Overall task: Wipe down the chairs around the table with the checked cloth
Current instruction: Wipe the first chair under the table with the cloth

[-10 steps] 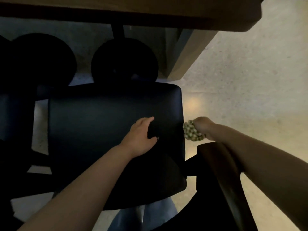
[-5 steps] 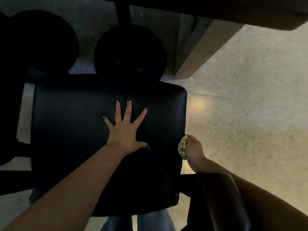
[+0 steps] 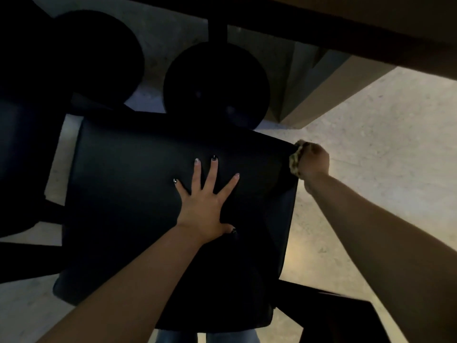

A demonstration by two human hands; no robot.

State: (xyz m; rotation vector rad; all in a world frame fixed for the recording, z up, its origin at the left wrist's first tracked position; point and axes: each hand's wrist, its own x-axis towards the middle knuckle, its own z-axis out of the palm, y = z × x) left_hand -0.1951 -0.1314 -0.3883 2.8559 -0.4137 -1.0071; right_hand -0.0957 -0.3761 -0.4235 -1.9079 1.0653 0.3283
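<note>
Cloth (image 3: pixel 295 158) was bunched in our right hand (image 3: pixel 313 160), fingers curled round it, pressed on the chair (image 3: pixel 128 194) back's corner at 2 o'clock. Left hand (image 3: pixel 201 203) lay flat mid-chair, fingers spread, holding nothing.

Black padded chair (image 3: pixel 138 194) seen from above, drawn close to the tabletop (image 3: pixel 371 26), whose edge crosses the top of the view. Left hand (image 3: pixel 202 204) lies flat on the chair's dark surface, fingers spread and straight. Right hand (image 3: pixel 314 159) is at the chair's far right corner, its grip closed round a bunched checked cloth (image 3: pixel 295 159) pressed against the chair's edge. Two round black bases (image 3: pixel 215 85) stand on the pale speckled floor (image 3: pixel 383 149) beneath the tabletop. A second dark chair (image 3: pixel 22 157) sits left.
</note>
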